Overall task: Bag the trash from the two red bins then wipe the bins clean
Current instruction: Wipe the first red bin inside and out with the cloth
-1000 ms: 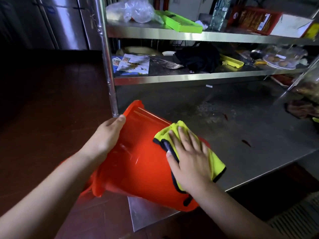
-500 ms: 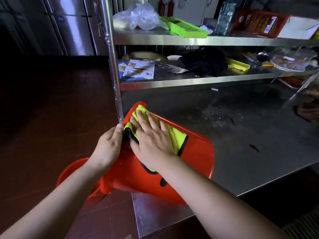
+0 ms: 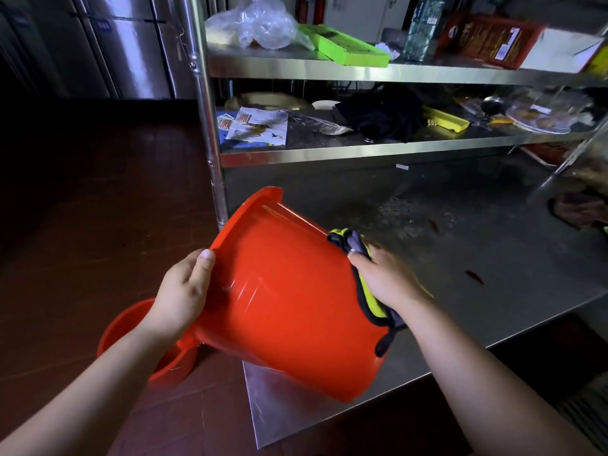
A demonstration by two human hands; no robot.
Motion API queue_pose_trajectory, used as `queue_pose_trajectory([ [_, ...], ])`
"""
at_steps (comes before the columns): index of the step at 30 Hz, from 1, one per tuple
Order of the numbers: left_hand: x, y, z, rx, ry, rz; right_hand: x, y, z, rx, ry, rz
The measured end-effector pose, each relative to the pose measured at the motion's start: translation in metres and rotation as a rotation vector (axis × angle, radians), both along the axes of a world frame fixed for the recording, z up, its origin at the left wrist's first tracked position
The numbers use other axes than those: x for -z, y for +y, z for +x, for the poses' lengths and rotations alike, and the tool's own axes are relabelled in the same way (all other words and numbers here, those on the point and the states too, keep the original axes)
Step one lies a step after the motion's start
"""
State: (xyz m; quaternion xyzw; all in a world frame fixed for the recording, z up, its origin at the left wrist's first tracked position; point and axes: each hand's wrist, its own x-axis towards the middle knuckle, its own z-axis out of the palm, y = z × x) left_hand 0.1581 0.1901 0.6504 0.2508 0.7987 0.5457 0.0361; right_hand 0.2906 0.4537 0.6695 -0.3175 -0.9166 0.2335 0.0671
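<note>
Tilted over the table's (image 3: 493, 291) near-left corner, red bin (image 3: 289, 307) steadied by left hand (image 3: 181, 291) at its left wall, long axis running far-left to near-right, right hand (image 3: 385, 281) pressing yellow cloth (image 3: 368, 301) to its right flank.

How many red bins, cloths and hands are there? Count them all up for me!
Red bins: 2, the held bin and the bin on the floor
Yellow cloths: 1, the cloth
Hands: 2, the left hand and the right hand
Total: 5
</note>
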Motion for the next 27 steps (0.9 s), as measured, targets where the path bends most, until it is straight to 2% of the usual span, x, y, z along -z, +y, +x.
queue_pose_trajectory([
  [2, 0.003, -0.003, 0.0, 0.007, 0.015, -0.004, 0.005, -0.007, 0.012, 0.035, 0.021, 0.052],
  [7, 0.009, -0.009, -0.001, 0.022, -0.047, 0.022, 0.014, -0.044, 0.008, -0.011, -0.041, 0.42],
  [12, 0.012, -0.006, -0.002, -0.037, -0.09, 0.049, 0.007, -0.097, -0.035, -0.18, 0.013, 0.504],
  [15, 0.014, -0.01, -0.002, -0.057, -0.106, 0.045, 0.0, -0.115, -0.073, -0.271, 0.027, 0.503],
  [19, 0.012, -0.008, -0.004, -0.047, -0.136, 0.058, -0.01, -0.097, -0.104, -0.278, 0.007, 0.413],
  [23, 0.014, -0.011, -0.004, -0.008, -0.146, 0.085, -0.012, -0.064, -0.1, -0.238, -0.001, 0.278],
  [27, 0.018, -0.015, 0.002, -0.067, -0.109, 0.077, -0.009, -0.042, -0.079, -0.168, -0.009, 0.133],
])
